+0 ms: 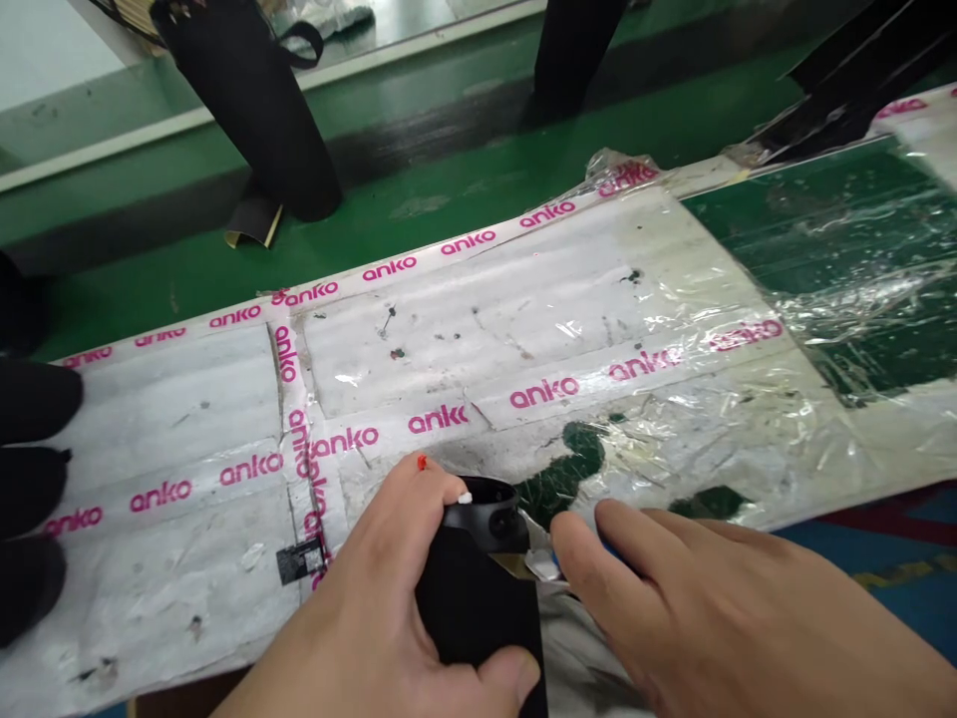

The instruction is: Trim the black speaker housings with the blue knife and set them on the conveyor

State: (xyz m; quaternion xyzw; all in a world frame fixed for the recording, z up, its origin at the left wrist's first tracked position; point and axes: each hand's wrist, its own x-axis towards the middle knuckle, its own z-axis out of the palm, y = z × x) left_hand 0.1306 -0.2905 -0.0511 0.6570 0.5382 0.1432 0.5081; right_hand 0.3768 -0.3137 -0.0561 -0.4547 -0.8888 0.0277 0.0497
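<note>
My left hand [374,608] is wrapped around an upright black tube [478,598] near the bottom of the view. A black plastic collar [497,521] with a round opening sits at the tube's top, my left index finger beside its rim. From the right, my right hand [673,588] closes its thumb and fingers on a small tool with a silvery tip [544,564] and a bit of blue. That tip is at the tube's side, just under the collar. Fingers hide most of the tool, so its kind is unclear.
The work surface [478,339] is covered in white sheeting and pink-lettered tape under clear film. Behind it, a black tube [250,110] with a loop stands on a green surface [419,179]. More black cylinders [30,499] lie at left. A small black label [300,561] is nearby.
</note>
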